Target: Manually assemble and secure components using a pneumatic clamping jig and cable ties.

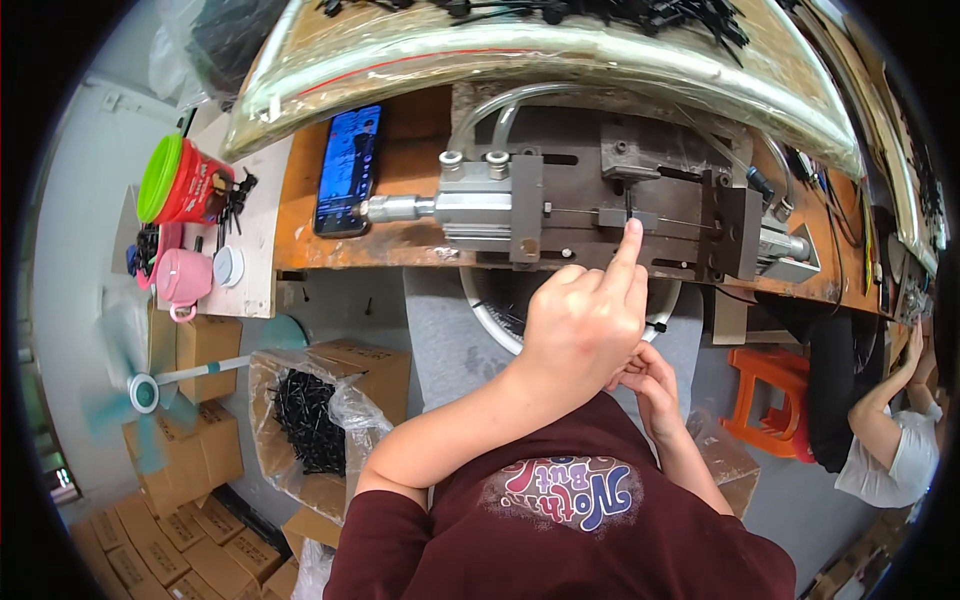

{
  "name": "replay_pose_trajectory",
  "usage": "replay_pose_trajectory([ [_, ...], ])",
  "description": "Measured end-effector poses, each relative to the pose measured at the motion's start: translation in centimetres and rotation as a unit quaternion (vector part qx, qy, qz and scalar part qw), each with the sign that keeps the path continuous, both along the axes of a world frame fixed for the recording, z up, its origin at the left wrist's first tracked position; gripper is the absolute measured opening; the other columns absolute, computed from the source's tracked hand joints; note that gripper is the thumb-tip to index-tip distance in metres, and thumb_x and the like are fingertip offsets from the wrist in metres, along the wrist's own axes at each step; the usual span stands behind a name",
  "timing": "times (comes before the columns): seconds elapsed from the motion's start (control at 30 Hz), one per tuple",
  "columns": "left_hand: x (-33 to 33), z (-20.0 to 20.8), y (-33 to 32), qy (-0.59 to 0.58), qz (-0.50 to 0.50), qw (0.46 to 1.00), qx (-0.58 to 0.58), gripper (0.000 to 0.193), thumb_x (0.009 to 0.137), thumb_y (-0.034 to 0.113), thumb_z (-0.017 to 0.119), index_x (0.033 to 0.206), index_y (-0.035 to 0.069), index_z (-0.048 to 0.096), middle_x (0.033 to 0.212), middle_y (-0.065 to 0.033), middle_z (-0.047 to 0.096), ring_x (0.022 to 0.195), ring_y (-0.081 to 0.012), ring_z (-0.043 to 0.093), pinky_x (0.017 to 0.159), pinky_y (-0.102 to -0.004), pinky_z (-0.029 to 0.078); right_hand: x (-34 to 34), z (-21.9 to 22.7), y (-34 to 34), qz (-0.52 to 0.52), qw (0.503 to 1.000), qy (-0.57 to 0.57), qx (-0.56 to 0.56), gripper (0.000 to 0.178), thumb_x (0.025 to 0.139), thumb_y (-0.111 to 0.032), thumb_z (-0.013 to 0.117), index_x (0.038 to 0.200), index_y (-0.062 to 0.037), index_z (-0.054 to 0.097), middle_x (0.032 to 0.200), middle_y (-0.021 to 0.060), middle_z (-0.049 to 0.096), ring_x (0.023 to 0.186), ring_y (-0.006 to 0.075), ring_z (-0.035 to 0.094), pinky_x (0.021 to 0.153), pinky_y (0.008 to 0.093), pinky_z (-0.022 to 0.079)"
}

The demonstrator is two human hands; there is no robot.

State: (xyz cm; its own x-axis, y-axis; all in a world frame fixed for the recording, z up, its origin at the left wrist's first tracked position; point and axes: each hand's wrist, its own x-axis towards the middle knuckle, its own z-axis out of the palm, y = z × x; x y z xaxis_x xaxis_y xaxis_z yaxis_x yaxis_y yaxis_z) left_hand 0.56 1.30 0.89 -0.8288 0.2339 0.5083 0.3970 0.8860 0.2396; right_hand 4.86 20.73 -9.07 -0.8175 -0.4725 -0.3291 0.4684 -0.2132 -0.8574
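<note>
My left hand [590, 315] reaches over the front edge of the bench with its index finger stretched out and the other fingers curled. That fingertip meets a small black part [629, 203] in the middle of a metal fixture [580, 190]. Nothing shows in the grip of this hand. Closer to my body, my right hand [655, 388] has its fingers drawn together, partly behind the left hand; what they hold, if anything, is hidden. Below the bench edge, a white-rimmed round container [482, 318] with dark contents sits over a grey cloth [438, 335].
A phone [348, 170] lies left of the fixture's air cylinder [476, 205]. Above hangs a plastic-wrapped shelf [560, 60] with black parts. At left are a red tub [200, 185], a pink cup [185, 277], a fan [145, 393] and a carton [375, 365]. Another person [890, 440] sits right.
</note>
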Motion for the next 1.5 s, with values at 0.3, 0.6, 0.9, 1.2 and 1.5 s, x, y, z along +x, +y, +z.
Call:
replay_pose_trajectory([
  [0.3, -0.7, 0.6, -1.0, -0.037, -0.003, 0.999, -0.003, 0.022, 0.069, 0.007, 0.075, 0.091, 0.008, 0.074, 0.123, -0.0057, 0.069, 0.053, -0.0149, 0.060, 0.055, -0.0253, 0.049, 0.1, -0.7, 0.7, -0.014, 0.999, -0.021, 0.020, 0.028, 0.085, -0.007, 0.056, 0.111, 0.0013, 0.058, 0.102, 0.0128, 0.069, 0.089, 0.0172, 0.065, 0.083, 0.0287, 0.050],
  [0.6, -0.8, 0.5, -1.0, -0.042, -0.024, 0.996, 0.071, 0.027, 0.066, 0.002, 0.077, 0.093, 0.007, 0.073, 0.123, -0.0060, 0.068, 0.066, -0.0167, 0.064, 0.063, -0.0258, 0.052, 1.2, -0.7, 1.9, -0.055, 0.997, 0.020, 0.040, 0.027, 0.086, -0.007, 0.058, 0.111, 0.0021, 0.058, 0.104, 0.0131, 0.068, 0.091, 0.0169, 0.064, 0.085, 0.0292, 0.050],
  [0.9, -1.5, 11.0, -11.8, 0.258, 0.063, 0.961, 0.079, 0.033, 0.066, -0.014, 0.076, 0.097, -0.003, 0.072, 0.105, -0.0115, 0.067, 0.094, -0.0213, 0.063, 0.078, -0.0305, 0.053, 1.4, 0.7, 1.3, -0.064, 0.995, 0.061, 0.047, 0.025, 0.084, -0.003, 0.061, 0.108, 0.0050, 0.058, 0.099, 0.0159, 0.069, 0.091, 0.0195, 0.066, 0.086, 0.0319, 0.051],
  [1.2, -9.8, 25.7, -28.1, 0.277, 0.180, 0.911, 0.245, 0.034, 0.087, 0.018, 0.072, 0.119, 0.006, 0.071, 0.117, -0.0078, 0.069, 0.101, -0.0143, 0.061, 0.092, -0.0298, 0.045, 2.5, 2.2, -0.1, -0.108, 0.988, 0.092, 0.056, 0.026, 0.084, -0.002, 0.060, 0.109, 0.0046, 0.058, 0.098, 0.0154, 0.069, 0.084, 0.0175, 0.066, 0.079, 0.0285, 0.051],
  [1.5, -1.9, 8.3, -2.8, 0.083, -0.350, 0.933, 0.005, 0.037, 0.079, 0.003, 0.075, 0.115, 0.001, 0.067, 0.101, -0.0132, 0.072, 0.067, -0.0204, 0.062, 0.071, -0.0309, 0.049, 5.0, -6.1, 10.3, -0.447, 0.782, 0.208, 0.381, 0.021, 0.084, 0.001, 0.061, 0.104, -0.0032, 0.062, 0.093, 0.0060, 0.063, 0.078, 0.0124, 0.062, 0.070, 0.0266, 0.050],
])
